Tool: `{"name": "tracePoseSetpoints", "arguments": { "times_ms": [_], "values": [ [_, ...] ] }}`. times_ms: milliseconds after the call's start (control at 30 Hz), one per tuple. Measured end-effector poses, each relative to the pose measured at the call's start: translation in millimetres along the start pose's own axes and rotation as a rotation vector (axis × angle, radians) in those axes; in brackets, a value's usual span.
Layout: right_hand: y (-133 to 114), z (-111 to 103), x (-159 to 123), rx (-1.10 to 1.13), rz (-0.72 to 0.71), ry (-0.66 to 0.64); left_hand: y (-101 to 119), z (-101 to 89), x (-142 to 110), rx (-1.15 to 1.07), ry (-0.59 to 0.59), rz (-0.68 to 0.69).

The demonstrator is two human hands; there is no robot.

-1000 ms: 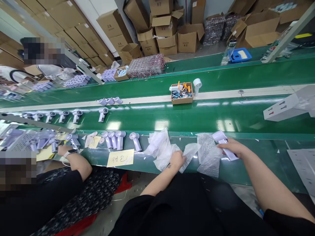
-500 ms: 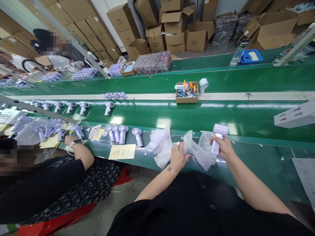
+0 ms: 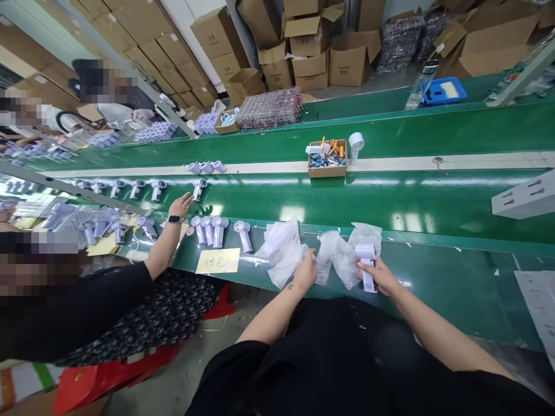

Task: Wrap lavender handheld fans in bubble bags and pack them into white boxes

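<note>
My right hand [image 3: 383,277] is wrapped around the handle of a lavender handheld fan [image 3: 366,251], its head pointing away from me. Beside it, my left hand [image 3: 306,271] has its fingers closed at the edge of a clear bubble-wrap bag [image 3: 330,257]; the exact grip is partly hidden. Behind the fan lies another piece of bubble wrap [image 3: 367,232]. Left of my left hand, a bubble-wrap bag [image 3: 280,240] with a lavender shape inside rests on the bench. Further left, several fans [image 3: 219,231] and a single fan [image 3: 243,236] sit near a yellow handwritten note [image 3: 218,260].
A green conveyor [image 3: 269,199] runs past the bench, carrying spaced fans at the left. A co-worker's hand [image 3: 180,205] reaches to a fan [image 3: 199,189] there. On the white divider stand a small parts box [image 3: 328,170] and a tape roll [image 3: 356,141]. A white metal box [image 3: 524,196] juts in at right.
My right hand has brought the fan left and closer to me, beside the bubble wrap. My left hand has shifted slightly. The co-worker's arm now stretches over the conveyor to a fan.
</note>
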State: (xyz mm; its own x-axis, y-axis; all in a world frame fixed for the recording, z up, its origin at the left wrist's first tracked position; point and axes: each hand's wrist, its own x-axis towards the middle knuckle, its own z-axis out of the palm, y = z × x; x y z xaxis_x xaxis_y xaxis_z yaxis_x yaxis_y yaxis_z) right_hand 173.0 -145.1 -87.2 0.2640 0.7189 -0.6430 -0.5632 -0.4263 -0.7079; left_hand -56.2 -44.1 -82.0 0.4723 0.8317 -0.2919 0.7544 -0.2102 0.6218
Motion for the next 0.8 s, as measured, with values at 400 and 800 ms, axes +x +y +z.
{"name": "tracePoseSetpoints", "arguments": {
  "times_ms": [400, 800],
  "values": [
    [1.8, -11.6, 5.5, 0.144, 0.097, 0.065, 35.2, 3.4, 1.4, 0.234, 0.06, 0.399],
    [-40.9, -28.9, -69.1, 0.142, 0.085, -0.234, 51.9, 3.8, 26.3, 0.162, -0.051, 0.29]
  ]
}}
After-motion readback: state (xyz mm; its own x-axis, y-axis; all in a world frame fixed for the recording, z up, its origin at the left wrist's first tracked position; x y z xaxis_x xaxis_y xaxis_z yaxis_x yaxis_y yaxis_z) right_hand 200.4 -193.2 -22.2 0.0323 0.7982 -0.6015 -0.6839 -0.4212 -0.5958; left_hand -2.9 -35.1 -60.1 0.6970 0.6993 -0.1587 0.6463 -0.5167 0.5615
